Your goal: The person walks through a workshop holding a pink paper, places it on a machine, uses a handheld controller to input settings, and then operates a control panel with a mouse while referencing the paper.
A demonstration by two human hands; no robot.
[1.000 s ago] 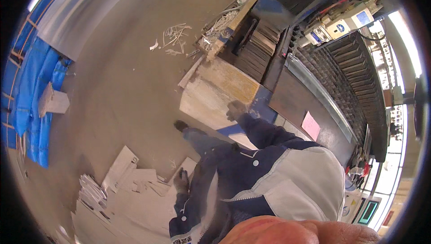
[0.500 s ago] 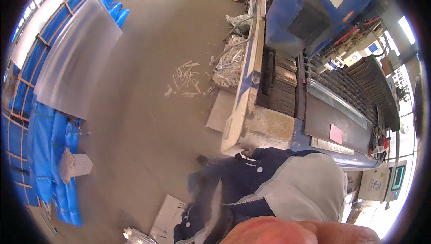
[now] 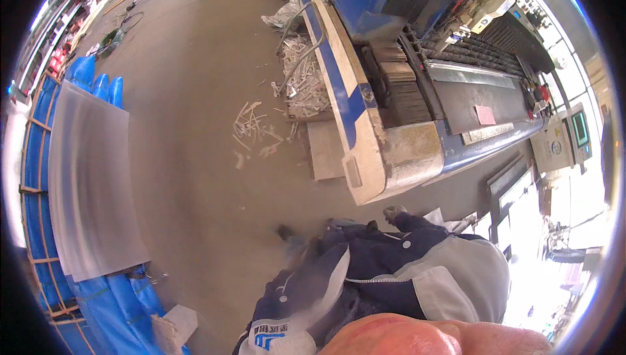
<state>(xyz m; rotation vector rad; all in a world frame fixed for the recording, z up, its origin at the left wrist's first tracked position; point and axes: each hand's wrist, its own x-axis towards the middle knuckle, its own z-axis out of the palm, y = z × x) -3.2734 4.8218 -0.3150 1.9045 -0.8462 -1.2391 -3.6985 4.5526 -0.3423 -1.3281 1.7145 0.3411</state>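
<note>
Only the right hand (image 3: 394, 212), gloved and blurred, shows, near the pale end of the blue machine bed (image 3: 365, 159) without touching it; whether its fingers are curled cannot be told. The left hand is hidden behind the jacket (image 3: 391, 270). A pink rectangular label (image 3: 484, 115) lies on the machine's dark top, and a small white cardboard box (image 3: 171, 329) sits by the blue tarpaulin (image 3: 111, 303).

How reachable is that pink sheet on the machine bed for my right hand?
Probably not reachable: the right hand sits off the near end of the machine, while the pink sheet lies well along its top, beyond that end.
</note>
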